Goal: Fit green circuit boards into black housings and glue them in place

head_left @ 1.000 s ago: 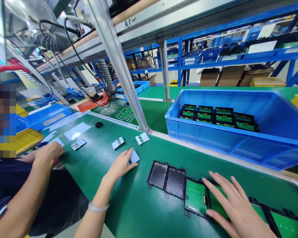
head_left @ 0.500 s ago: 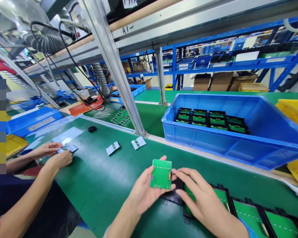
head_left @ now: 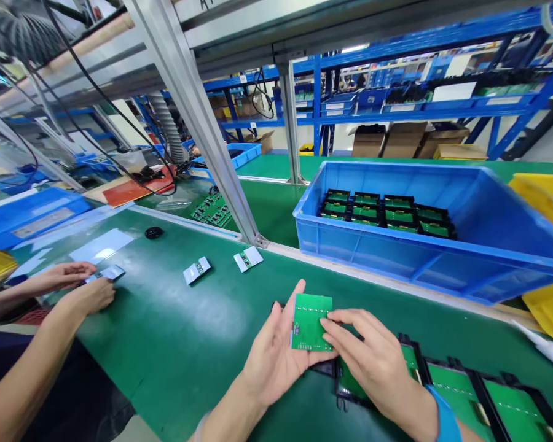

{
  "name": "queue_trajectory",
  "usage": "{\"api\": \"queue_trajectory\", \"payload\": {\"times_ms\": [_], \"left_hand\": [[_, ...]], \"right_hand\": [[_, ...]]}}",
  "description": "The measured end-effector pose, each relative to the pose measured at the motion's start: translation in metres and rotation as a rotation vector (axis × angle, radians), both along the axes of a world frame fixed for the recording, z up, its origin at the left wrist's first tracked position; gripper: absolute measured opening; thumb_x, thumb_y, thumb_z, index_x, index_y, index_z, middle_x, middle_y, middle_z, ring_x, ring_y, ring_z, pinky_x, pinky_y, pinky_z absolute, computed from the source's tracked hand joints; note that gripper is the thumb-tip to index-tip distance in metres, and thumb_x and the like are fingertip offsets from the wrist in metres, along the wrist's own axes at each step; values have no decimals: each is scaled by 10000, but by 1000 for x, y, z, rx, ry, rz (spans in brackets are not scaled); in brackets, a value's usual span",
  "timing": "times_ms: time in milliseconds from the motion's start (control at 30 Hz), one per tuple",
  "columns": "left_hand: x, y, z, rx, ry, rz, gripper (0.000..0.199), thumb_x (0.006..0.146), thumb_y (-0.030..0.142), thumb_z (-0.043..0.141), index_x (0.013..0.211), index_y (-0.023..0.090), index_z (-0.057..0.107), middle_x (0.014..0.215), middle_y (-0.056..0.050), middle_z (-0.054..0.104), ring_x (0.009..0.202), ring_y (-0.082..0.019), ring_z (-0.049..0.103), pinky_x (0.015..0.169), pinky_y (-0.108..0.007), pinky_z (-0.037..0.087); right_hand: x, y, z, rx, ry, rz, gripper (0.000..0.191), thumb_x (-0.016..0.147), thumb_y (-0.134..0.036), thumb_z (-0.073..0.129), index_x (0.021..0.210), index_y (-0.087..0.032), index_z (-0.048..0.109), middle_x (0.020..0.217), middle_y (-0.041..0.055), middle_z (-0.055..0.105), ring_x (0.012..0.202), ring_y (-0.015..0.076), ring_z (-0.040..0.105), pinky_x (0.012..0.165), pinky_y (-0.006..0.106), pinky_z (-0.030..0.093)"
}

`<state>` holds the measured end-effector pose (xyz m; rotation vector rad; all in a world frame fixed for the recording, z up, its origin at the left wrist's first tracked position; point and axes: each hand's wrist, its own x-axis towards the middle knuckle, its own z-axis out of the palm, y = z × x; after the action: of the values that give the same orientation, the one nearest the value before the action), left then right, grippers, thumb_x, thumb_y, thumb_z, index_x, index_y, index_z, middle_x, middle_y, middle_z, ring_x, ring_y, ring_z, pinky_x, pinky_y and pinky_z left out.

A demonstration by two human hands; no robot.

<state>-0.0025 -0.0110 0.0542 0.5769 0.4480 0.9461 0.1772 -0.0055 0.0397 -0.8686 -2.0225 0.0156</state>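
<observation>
A square green circuit board (head_left: 309,324) lies across the palm and fingers of my left hand (head_left: 274,362), whose thumb now stands away from the board. My right hand (head_left: 373,362) pinches the board's right edge between thumb and fingers. Below and right of my hands, a row of black frames with green boards (head_left: 458,390) lies on the green bench, partly hidden by my right hand. Two small boards with pale film, one (head_left: 197,270) left and one (head_left: 248,259) nearer the post, lie farther up the bench.
A large blue bin (head_left: 373,239) with several framed boards stands behind my hands. A metal post (head_left: 203,129) rises at the bench divider. At the left, a co-worker's hands (head_left: 90,294) handle a small filmed piece. A white tube (head_left: 546,347) lies far right.
My right hand has closed on the board's right edge, and my left thumb has come off its left side. The view has shifted, moving the bench and bin slightly left and up.
</observation>
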Motion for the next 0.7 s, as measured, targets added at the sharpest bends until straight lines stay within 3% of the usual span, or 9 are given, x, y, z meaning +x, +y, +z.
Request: {"api": "queue_trajectory", "payload": {"times_ms": [133, 200, 300, 400, 533, 700], "left_hand": [[-24, 13, -7, 252, 221, -32, 657, 935, 594, 503, 1493, 294, 328, 1555, -84, 329, 1399, -314, 340, 1106, -459, 336], [-41, 22, -12, 482, 447, -55, 700, 910, 541, 592, 1503, 318, 296, 1568, -80, 304, 1422, -312, 301, 1140, -472, 289], [-61, 32, -23, 855, 895, -140, 956, 777, 502, 769, 1525, 343, 195, 1586, -82, 256, 1451, -333, 222, 1174, -531, 194], [-69, 36, -33, 1113, 1208, -221, 1142, 691, 539, 819, 1537, 336, 78, 1599, -92, 211, 1469, -352, 134, 1174, -601, 90], [-65, 35, -43, 1215, 1333, -244, 1150, 716, 576, 781, 1531, 309, 16, 1574, -108, 270, 1460, -324, 193, 1178, -585, 81], [-61, 37, -46, 1244, 1351, -225, 1074, 763, 602, 725, 1529, 264, 52, 1532, -142, 343, 1397, -320, 325, 1164, -555, 116]], "right_hand": [[2, -4, -10, -8, -62, -69, 153, 908, -110, 592, 1040, -130, 668, 986, 109, 657, 851, 186, 629, 709, 315, 549], [4, -8, -16, -27, -131, -87, 154, 930, -140, 562, 1041, -135, 670, 986, 109, 658, 831, 191, 643, 690, 318, 558], [8, -14, -24, -70, -227, -98, 194, 970, -181, 487, 1025, -146, 669, 957, 103, 660, 780, 198, 660, 631, 321, 563], [9, -19, -28, -99, -285, -105, 265, 1000, -212, 412, 973, -158, 671, 906, 91, 665, 734, 198, 673, 572, 307, 550], [6, -19, -30, -84, -329, -99, 314, 1009, -197, 367, 932, -163, 670, 875, 82, 673, 719, 197, 676, 554, 297, 526], [0, -13, -33, -96, -358, -107, 317, 1009, -210, 368, 903, -161, 662, 851, 78, 664, 694, 197, 656, 557, 307, 491]]}}
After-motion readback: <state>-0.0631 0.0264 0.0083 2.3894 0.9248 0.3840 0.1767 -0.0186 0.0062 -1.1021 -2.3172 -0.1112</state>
